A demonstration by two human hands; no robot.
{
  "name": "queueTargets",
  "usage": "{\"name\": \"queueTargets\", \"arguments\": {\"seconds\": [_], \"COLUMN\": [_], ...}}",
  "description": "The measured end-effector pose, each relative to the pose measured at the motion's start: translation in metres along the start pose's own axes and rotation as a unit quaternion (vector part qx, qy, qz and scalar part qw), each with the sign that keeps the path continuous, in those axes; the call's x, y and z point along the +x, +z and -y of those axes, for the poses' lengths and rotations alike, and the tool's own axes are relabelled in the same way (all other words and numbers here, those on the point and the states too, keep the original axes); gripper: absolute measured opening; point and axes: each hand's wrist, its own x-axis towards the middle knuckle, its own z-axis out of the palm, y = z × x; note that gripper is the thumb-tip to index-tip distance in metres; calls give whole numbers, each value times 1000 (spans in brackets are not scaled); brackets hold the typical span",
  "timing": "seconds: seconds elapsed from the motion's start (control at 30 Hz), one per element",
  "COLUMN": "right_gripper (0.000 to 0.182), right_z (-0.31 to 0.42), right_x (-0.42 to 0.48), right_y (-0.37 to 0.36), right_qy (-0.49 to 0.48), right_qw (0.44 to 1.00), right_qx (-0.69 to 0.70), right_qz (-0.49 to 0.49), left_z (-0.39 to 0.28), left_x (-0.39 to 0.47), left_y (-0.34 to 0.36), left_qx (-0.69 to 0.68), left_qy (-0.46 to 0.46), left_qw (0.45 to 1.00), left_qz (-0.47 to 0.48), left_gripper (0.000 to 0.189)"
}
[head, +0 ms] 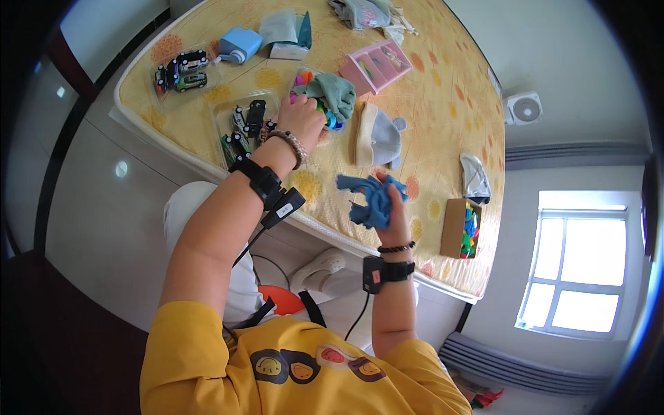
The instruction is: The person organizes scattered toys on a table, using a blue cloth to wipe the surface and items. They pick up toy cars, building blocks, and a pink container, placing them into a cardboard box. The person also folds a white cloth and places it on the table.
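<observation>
My left hand (302, 120) is at the near side of a clear plastic container (340, 129) of small coloured toys (303, 79). Its fingertips are among the toys, and whether they grip one cannot be made out. A crumpled green cloth (334, 93) lies over the container's right part, just beyond my fingers. In my right hand (397, 205) is a bunched blue cloth (377, 201), held above the table's near edge. A grey and cream knit hat (379, 136) with small round ears lies beyond the blue cloth.
Toy cars fill two clear trays (215, 111) on the left. Behind them are a blue bottle (240, 44) and a tissue pack (288, 36). A pink drawer box (376, 66) and folded clothes (365, 13) stand farther back. On the right are a cardboard box of blocks (456, 228) and a silvery bag (474, 177).
</observation>
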Motion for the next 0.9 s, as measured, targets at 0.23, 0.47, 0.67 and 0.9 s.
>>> {"name": "queueTargets", "arguments": {"seconds": [0.23, 0.47, 0.67, 0.9], "right_gripper": [17, 46, 49, 26], "right_z": [-8, 37, 12, 9], "right_x": [81, 19, 12, 20], "right_y": [-4, -6, 19, 11], "right_qy": [114, -137, -209, -355], "right_qw": [991, 931, 707, 636], "right_qx": [11, -302, -675, -677], "right_qz": [-74, -157, 9, -109], "left_z": [-5, -65, -93, -84], "left_x": [11, -43, -93, -103], "left_y": [24, 24, 26, 12], "left_qx": [-6, -46, -68, -76], "left_qy": [42, 176, 260, 269], "left_qw": [999, 983, 962, 958], "left_qz": [-29, 21, 44, 72], "left_gripper": [10, 10, 11, 9]}}
